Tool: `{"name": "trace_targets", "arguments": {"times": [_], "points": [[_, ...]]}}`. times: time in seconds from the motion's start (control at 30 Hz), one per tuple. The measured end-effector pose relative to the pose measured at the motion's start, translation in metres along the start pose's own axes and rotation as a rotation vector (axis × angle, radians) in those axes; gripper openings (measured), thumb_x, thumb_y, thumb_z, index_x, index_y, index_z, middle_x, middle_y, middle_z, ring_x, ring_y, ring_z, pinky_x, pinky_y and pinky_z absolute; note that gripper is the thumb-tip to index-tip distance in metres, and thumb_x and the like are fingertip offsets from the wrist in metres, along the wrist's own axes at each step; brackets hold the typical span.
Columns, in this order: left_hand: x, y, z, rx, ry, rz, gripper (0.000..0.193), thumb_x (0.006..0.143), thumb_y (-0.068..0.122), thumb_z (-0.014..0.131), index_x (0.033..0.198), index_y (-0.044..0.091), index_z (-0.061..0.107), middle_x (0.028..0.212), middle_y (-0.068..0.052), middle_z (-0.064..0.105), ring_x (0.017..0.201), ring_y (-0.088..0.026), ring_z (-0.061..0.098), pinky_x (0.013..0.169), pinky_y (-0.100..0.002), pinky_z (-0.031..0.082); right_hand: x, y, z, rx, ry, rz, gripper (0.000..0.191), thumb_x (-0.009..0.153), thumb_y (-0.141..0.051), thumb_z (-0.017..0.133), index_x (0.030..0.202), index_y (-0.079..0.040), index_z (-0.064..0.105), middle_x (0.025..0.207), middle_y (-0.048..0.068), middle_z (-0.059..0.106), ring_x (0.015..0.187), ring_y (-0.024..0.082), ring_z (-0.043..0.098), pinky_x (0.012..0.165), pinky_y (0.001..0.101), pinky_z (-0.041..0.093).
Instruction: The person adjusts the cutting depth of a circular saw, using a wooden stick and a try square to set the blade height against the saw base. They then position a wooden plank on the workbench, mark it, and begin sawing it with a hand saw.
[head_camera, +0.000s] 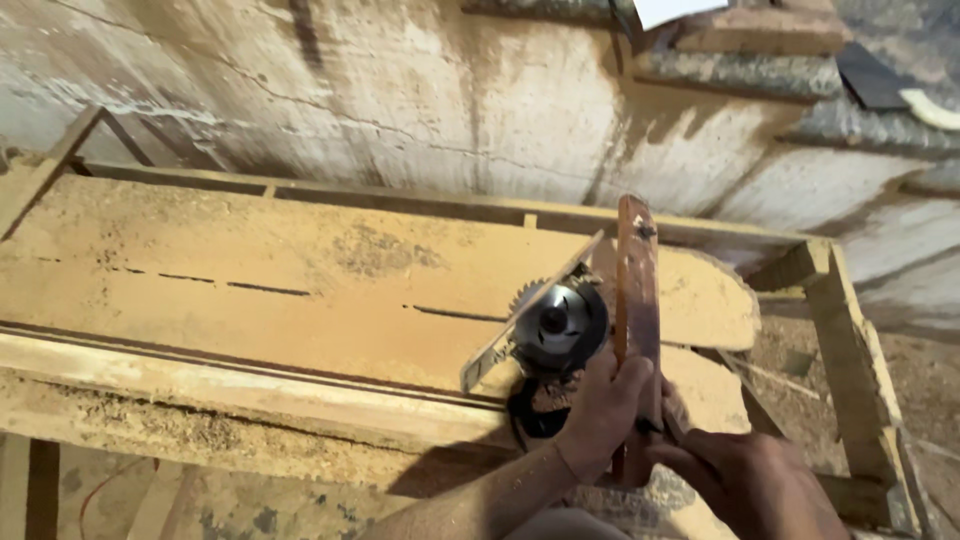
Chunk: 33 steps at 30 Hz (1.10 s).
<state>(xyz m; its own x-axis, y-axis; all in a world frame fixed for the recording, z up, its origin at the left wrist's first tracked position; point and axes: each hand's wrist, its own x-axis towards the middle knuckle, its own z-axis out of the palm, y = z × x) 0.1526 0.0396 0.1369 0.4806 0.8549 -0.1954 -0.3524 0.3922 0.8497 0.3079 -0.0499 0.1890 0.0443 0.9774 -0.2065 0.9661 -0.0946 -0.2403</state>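
I am looking down on a sawdust-covered wooden worktop (250, 290) with a circular saw blade (553, 322) standing up out of it near the right end. My left hand (600, 405) is wrapping around the lower part of a narrow reddish wood strip (637, 300), and my right hand (745, 480) is gripping the strip's near end just below it. Both hands are closed on the strip, which is pointing away from me towards the far edge, lying just to the right of the blade and very close to it; I cannot tell whether it is touching the teeth.

What is worrying me: my left hand is sitting right beside the blade, with little between the knuckles and the toothed rim. If the strip is twisting or catching, I judge it could be kicking back or pulling those fingers into the teeth. The loose sawdust along the front edge could also be letting the strip slide off line.

As for containers, I am seeing none on the worktop; the sawdust is lying loose on the boards and on the floor (880, 350) beyond the right end.
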Motion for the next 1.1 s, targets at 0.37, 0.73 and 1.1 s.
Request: {"name": "trace_targets", "arguments": {"times": [0.37, 0.73, 1.1], "points": [[-0.015, 0.021, -0.026, -0.074, -0.107, 0.059, 0.03, 0.101, 0.016, 0.049, 0.082, -0.002, 0.063, 0.074, -0.004, 0.063, 0.066, -0.012, 0.057, 0.065, -0.031, 0.05, -0.005, -0.037, -0.001, 0.387, 0.299, -0.33, 0.036, 0.084, -0.036, 0.072, 0.11, -0.011, 0.076, 0.094, 0.004, 0.081, 0.082, 0.017, 0.081, 0.066, 0.0336, 0.062], [-0.042, 0.035, -0.079, -0.111, -0.074, 0.114, 0.024, 0.102, 0.02, 0.053, 0.088, 0.002, 0.062, 0.077, -0.002, 0.061, 0.067, -0.009, 0.057, 0.059, -0.027, 0.048, 0.015, -0.073, 0.011, 0.004, 0.073, -0.313, 0.038, 0.081, -0.038, 0.076, 0.116, -0.023, 0.079, 0.103, -0.007, 0.081, 0.074, 0.012, 0.077, 0.071, 0.0299, 0.064], [-0.075, 0.054, -0.11, -0.139, -0.015, 0.165, 0.029, 0.103, 0.017, 0.05, 0.091, -0.004, 0.067, 0.083, -0.006, 0.068, 0.073, -0.011, 0.064, 0.068, -0.028, 0.053, 0.001, -0.156, -0.008, 0.267, 0.249, -0.591, 0.037, 0.079, -0.016, 0.078, 0.115, -0.008, 0.074, 0.104, 0.01, 0.074, 0.083, 0.024, 0.075, 0.066, 0.0351, 0.061]]}}
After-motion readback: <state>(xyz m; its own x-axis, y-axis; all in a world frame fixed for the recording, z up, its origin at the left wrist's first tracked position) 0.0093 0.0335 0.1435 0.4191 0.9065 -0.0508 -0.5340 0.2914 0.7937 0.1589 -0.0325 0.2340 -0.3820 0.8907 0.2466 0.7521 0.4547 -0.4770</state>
